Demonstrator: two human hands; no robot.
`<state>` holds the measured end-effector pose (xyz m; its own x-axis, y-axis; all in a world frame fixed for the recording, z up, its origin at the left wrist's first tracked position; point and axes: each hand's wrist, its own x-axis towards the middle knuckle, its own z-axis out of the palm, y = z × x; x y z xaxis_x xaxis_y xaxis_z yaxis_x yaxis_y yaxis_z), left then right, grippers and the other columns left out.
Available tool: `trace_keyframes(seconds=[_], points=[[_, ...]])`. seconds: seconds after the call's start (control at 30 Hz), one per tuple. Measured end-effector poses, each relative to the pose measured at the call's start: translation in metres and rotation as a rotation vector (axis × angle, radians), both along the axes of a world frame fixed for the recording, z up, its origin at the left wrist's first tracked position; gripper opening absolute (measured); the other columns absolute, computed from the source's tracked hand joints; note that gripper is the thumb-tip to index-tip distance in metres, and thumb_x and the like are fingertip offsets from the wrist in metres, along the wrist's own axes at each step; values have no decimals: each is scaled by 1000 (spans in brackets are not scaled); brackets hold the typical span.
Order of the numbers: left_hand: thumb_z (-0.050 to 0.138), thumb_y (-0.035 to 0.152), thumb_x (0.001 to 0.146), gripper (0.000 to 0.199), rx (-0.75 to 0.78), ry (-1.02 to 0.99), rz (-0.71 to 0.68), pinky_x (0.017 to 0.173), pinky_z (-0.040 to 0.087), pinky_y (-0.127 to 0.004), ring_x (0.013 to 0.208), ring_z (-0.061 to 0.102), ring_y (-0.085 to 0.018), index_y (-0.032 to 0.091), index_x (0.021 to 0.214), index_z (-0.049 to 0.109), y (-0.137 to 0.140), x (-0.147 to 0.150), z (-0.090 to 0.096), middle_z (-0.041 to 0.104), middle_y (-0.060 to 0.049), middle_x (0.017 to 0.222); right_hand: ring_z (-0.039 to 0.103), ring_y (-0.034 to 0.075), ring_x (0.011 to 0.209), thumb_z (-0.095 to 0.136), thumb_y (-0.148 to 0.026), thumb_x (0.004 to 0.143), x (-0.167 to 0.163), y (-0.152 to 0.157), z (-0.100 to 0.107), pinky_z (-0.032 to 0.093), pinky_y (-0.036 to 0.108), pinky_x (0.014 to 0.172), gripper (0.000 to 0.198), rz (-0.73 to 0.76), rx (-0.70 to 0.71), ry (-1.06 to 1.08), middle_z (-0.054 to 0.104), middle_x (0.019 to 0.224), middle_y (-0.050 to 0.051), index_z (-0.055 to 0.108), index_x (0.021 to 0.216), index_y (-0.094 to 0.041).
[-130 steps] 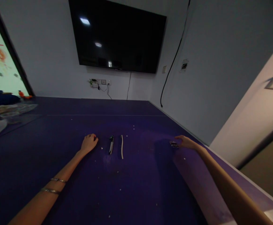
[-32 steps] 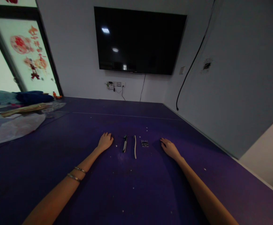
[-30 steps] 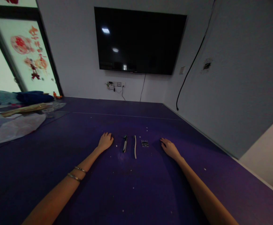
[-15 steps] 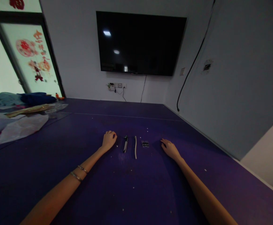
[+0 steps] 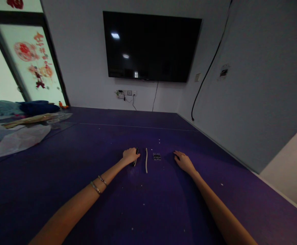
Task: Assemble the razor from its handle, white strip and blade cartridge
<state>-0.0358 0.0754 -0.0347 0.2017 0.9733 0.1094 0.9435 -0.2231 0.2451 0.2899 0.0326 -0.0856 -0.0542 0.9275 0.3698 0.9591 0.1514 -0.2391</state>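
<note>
Covering the middle of one slim tool point(image 5: 134, 163), the left hand point(image 5: 129, 155) lay apart from the right hand point(image 5: 185, 162); whether its fingers had closed on the tool could not be told. The tool sat on the purple surface point(image 5: 163, 204), a dark end showing above the hand and a black-and-pale end below. Two silvery bracelets point(image 5: 95, 188) circled the left wrist. The right hand rested loosely, fingers extended. Between the hands lay one pale, slightly bent strip point(image 5: 146, 160), just beside the left, and one small, flat, dark piece point(image 5: 157, 156) with lighter marks. Farther out, one blue cloth point(image 5: 39, 107) was bunched at the left, and one black screen point(image 5: 153, 47) hung on the wall.
</note>
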Motion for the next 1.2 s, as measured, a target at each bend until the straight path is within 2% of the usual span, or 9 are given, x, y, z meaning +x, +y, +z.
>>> trace_keyframes(seconds=[0.23, 0.4, 0.53, 0.67, 0.8, 0.97, 1.1, 1.2], points=[[55, 39, 74, 25, -34, -153, 23, 72, 44, -31, 89, 61, -25, 15, 75, 62, 1, -1, -3, 66, -12, 86, 46, 22, 118, 37, -28, 84, 0, 0, 0, 35, 36, 99, 40, -10, -13, -1, 53, 126, 10, 57, 117, -15], [59, 39, 73, 28, -104, -394, 34, 63, 43, -25, 82, 61, -22, 16, 58, 55, 10, -4, 10, 62, -6, 69, 46, 22, 118, 37, -27, 84, 0, -3, 2, 35, 36, 99, 41, 4, 0, -4, 53, 125, 11, 57, 117, -14], [54, 37, 78, 34, -267, -645, 35, 53, 42, -21, 64, 61, -17, 14, 53, 49, 19, -10, 25, 56, -3, 54, 46, 23, 118, 38, -26, 84, 0, -2, 2, 35, 37, 99, 40, 17, 7, 17, 54, 125, 11, 58, 116, -15], [46, 30, 83, 27, -490, -881, 57, 51, 46, -23, 53, 60, -13, 12, 64, 51, 25, -17, 34, 61, -6, 60, 47, 23, 117, 40, -26, 83, 1, -1, 1, 35, 38, 99, 39, 11, -3, 35, 54, 125, 10, 58, 116, -16], [39, 30, 86, 25, -595, -1039, 154, 44, 42, -19, 41, 50, -8, 14, 67, 46, 32, -22, 37, 59, -3, 58, 47, 23, 118, 39, -27, 83, 2, 0, 0, 35, 37, 99, 39, 9, -8, 22, 53, 126, 10, 58, 116, -16], [27, 35, 88, 34, -683, -1103, 261, 33, 25, -15, 30, 31, -4, 16, 63, 40, 40, -25, 37, 43, 4, 45, 47, 23, 117, 38, -28, 83, 3, 1, -1, 36, 37, 99, 41, 14, 4, 9, 53, 125, 12, 58, 116, -12], [22, 43, 89, 46, -725, -1089, 299, 33, 22, -15, 29, 27, -4, 14, 65, 48, 43, -25, 32, 34, 6, 40, 47, 22, 117, 39, -27, 83, 3, 1, -2, 35, 38, 99, 40, 5, 4, 20, 53, 125, 10, 58, 116, -16], [25, 45, 89, 47, -716, -1065, 315, 33, 21, -16, 29, 26, -4, 14, 64, 49, 46, -25, 26, 31, 7, 39, 47, 23, 117, 40, -28, 83, 3, 2, -2, 36, 38, 99, 40, 4, 1, 27, 53, 125, 10, 58, 116, -16]])
